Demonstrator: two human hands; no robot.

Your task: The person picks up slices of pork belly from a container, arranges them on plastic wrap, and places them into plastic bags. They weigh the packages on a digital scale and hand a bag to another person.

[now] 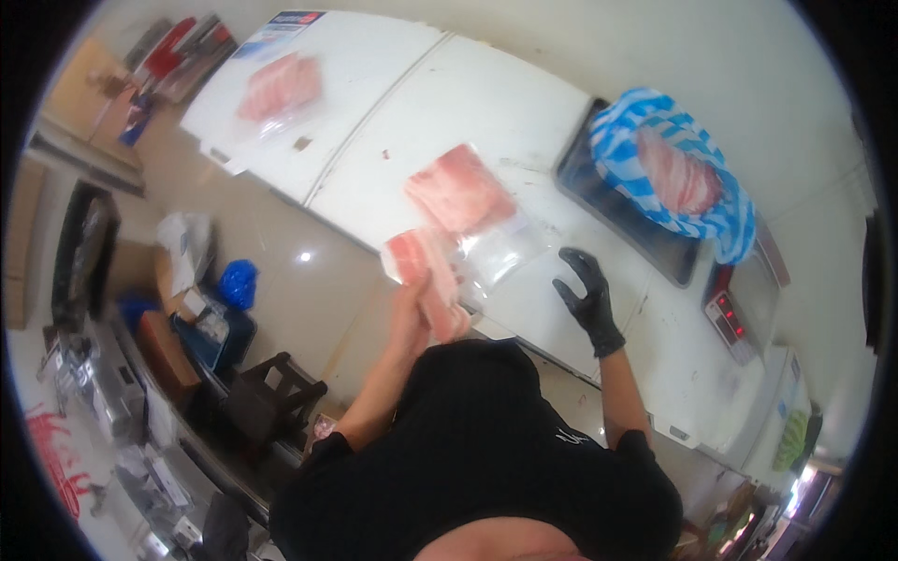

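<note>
My bare left hand point(414, 305) is closed around pale pink and white slices of raw meat point(443, 280), held at the front edge of a white chest freezer's lid point(351, 182). A black glove covers my right hand point(584, 301), which hangs over the lid with thumb and fingers apart and nothing in it. Between the hands a clear plastic bag point(494, 252) lies on the lid. Its upper part adjoins a flat block of meat slices point(459, 189); whether the block is fully inside, I cannot tell. Farther left rests a clear pack of meat slices point(284, 88).
At the right a blue-and-white striped plastic bag point(624, 147) holding meat point(677, 172) sits on a dark tray point(610, 217). Beside it stands a digital scale point(729, 319) with lit red digits. A dark stool point(273, 393) and a blue crate point(235, 340) are on the floor at left.
</note>
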